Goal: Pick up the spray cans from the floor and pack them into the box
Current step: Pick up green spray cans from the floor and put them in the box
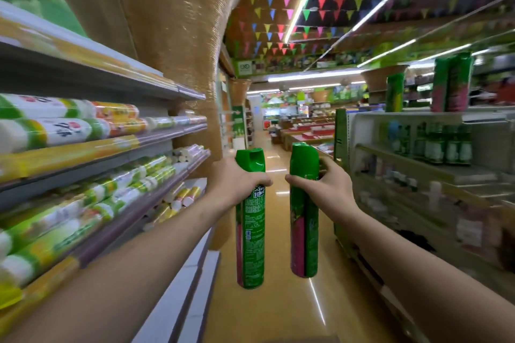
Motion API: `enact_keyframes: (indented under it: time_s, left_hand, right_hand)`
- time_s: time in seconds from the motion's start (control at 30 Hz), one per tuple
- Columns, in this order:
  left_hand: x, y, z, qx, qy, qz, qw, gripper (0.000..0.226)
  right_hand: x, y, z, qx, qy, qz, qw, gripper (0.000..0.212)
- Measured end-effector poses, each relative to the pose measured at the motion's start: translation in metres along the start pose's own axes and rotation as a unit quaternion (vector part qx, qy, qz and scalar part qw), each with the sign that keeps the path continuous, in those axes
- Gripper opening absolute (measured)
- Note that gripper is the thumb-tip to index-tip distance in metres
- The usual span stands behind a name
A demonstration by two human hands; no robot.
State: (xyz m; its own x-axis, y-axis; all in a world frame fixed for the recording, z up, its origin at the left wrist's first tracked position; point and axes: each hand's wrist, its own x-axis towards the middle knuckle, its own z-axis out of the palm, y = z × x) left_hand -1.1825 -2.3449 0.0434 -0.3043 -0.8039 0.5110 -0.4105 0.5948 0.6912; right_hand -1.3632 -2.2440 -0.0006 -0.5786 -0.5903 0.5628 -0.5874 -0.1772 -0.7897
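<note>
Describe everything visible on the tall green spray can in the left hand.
Tall, slim green metal-looking spray can with a glossy green cap notched at the nozzle, white print on the label and a pink strip down its left edge. Held upright in mid-air; the left hand grips it just below the cap. Nothing else touches it.

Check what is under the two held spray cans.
Only shiny aisle floor shows below the left can and right can; no box visible. The forearms hide floor at both sides.
</note>
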Motion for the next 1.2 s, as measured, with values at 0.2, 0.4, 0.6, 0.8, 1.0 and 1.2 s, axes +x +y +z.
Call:
enact_keyframes:
  time_s: [0.2, 0.4, 0.6, 0.8, 1.0, 1.2]
  left_hand:
    - [0.053, -0.069, 0.067, -0.004, -0.054, -0.015, 0.998, 0.054]
    - [0.084, -0.158, 0.164, 0.009, -0.104, -0.071, 0.992, 0.057]
    - [0.096, -0.244, 0.266, 0.007, -0.16, -0.183, 0.97, 0.066]
    - [0.083, -0.34, 0.335, -0.012, -0.21, -0.25, 0.945, 0.095]
    - [0.056, -0.449, 0.401, -0.009, -0.253, -0.281, 0.926, 0.083]
    - [0.023, -0.567, 0.482, -0.022, -0.268, -0.308, 0.913, 0.078]
  right_hand:
    - [0.033, 0.065, 0.041, -0.02, 0.018, 0.054, 0.998, 0.062]
    - [0.055, 0.174, 0.083, -0.064, -0.022, 0.099, 0.993, 0.07]
    - [0.065, 0.292, 0.124, -0.09, -0.099, 0.148, 0.98, 0.079]
    - [0.064, 0.398, 0.174, -0.092, -0.165, 0.236, 0.953, 0.073]
    - [0.036, 0.508, 0.238, -0.094, -0.21, 0.325, 0.917, 0.077]
    - [-0.022, 0.621, 0.311, -0.114, -0.194, 0.387, 0.894, 0.065]
